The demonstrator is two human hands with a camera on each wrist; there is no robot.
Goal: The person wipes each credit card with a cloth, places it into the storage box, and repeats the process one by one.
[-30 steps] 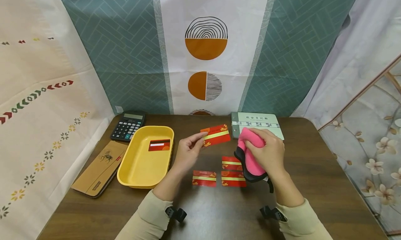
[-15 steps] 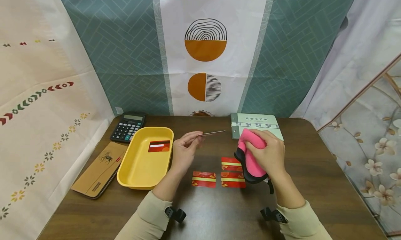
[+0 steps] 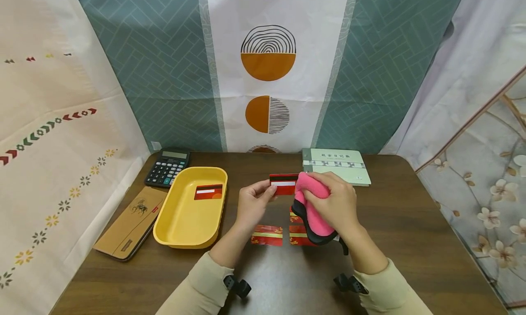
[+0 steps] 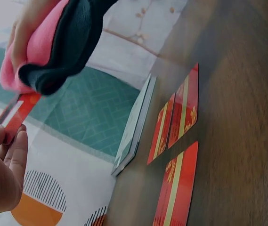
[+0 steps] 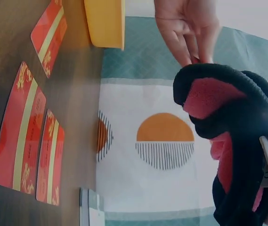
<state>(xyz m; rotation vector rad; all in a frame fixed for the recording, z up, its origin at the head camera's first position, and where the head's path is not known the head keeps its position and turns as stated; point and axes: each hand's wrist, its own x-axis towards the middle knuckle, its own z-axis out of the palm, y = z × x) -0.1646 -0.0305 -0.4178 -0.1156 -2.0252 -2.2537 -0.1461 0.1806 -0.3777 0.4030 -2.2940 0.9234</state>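
My left hand (image 3: 253, 204) pinches a red card (image 3: 283, 184) by its left end above the table, its dark-striped back with a white strip turned toward me. My right hand (image 3: 334, 201) grips a folded pink and black cloth (image 3: 314, 210), whose pink part meets the card's right end. In the left wrist view the cloth (image 4: 53, 47) covers that end of the card (image 4: 20, 115). Below the hands, several red cards (image 3: 267, 235) with a yellow band lie on the table, partly hidden by the cloth.
Left of the hands stands a yellow tray (image 3: 186, 235) with one red card (image 3: 208, 191) in it. A calculator (image 3: 167, 167) and a brown wallet-like case (image 3: 130, 221) lie beside it. A pale green ledger book (image 3: 339, 164) lies at the back right.
The left hand has turned the card over, from its yellow-banded face through edge-on to its striped back. The right hand has brought the cloth leftward onto the card's end.
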